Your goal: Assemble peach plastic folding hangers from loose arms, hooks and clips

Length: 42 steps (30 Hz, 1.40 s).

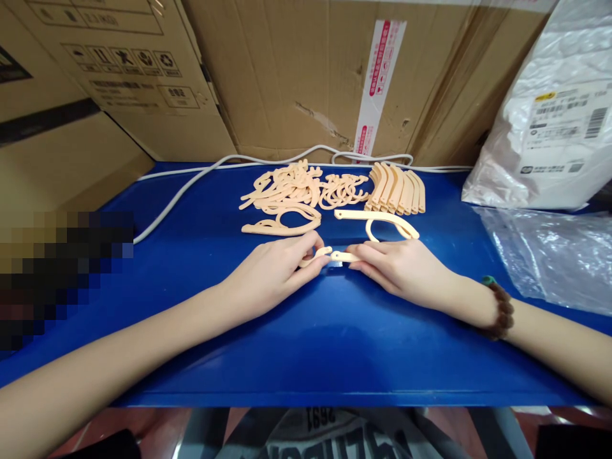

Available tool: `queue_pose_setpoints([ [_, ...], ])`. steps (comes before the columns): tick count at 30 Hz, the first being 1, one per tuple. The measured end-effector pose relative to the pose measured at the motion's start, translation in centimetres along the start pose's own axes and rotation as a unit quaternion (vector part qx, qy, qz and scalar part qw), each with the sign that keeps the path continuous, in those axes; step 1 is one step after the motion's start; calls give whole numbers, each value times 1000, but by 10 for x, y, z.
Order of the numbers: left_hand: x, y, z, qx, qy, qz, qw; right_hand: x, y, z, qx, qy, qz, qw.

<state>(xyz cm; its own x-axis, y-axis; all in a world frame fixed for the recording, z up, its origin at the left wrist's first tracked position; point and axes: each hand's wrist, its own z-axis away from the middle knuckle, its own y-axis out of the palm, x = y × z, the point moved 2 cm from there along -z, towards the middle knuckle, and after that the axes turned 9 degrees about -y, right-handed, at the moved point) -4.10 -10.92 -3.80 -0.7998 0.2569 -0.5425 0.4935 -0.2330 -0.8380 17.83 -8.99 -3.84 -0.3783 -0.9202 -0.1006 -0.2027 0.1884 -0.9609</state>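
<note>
- Step in hand, as I judge it from beside the desk (306,357): the matching of two cream plastic parts, apparently for folding hangers, end to end.
- Left hand (280,268): fingers pinched on one curved part (324,251), over the desk's middle.
- Right hand (404,271): fingers closed on one straight-ended part (345,257), its holed tip facing the other. The tips lie very close; whether they touch, I cannot tell.
- Next move, in my judgement: it calls for a steady left pinch and a careful lining-up of the holed tip.
- Held parts: two, one per hand.
- Laid out just beyond the hands: one looped section (306,225) on the left; on the right, one long arm (370,217) with one curved hook (369,231) partly beneath it.
- Behind, left to right: a tangled heap of loose parts (287,188), too interlaced to count; a smaller cluster of curved hooks (340,191), likewise uncountable; a row of bent arms (394,188), roughly eight, overlapping.
- Surroundings: one white mailing bag (540,127), one clear plastic sheet or bag (554,255), white cable (165,220), at least two cardboard boxes (306,76), one brown bracelet (502,312) on the right wrist.
</note>
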Motion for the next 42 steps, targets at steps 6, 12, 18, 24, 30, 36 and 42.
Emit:
queue_pose_setpoints([
  [6,1,2,-3,18,-4,-45,999,1,-1,-1,-2,-6,14,1000],
  [12,0,2,-2,24,2,-60,998,1,-1,0,7,-5,16,1000],
  [18,-3,0,-2,42,27,-77,996,1,-1,0,4,-4,24,1000],
  [24,-9,1,2,28,63,-167,983,3,-2,-1,-6,-8,7,1000],
  [30,-6,7,4,-38,110,-311,943,4,-1,0,-7,-10,-9,1000],
  [36,-8,9,7,-105,179,-342,916,4,-1,1,-18,-24,-27,999],
  [42,-9,9,9,-157,215,-368,891,3,0,0,-9,-18,-40,999],
])
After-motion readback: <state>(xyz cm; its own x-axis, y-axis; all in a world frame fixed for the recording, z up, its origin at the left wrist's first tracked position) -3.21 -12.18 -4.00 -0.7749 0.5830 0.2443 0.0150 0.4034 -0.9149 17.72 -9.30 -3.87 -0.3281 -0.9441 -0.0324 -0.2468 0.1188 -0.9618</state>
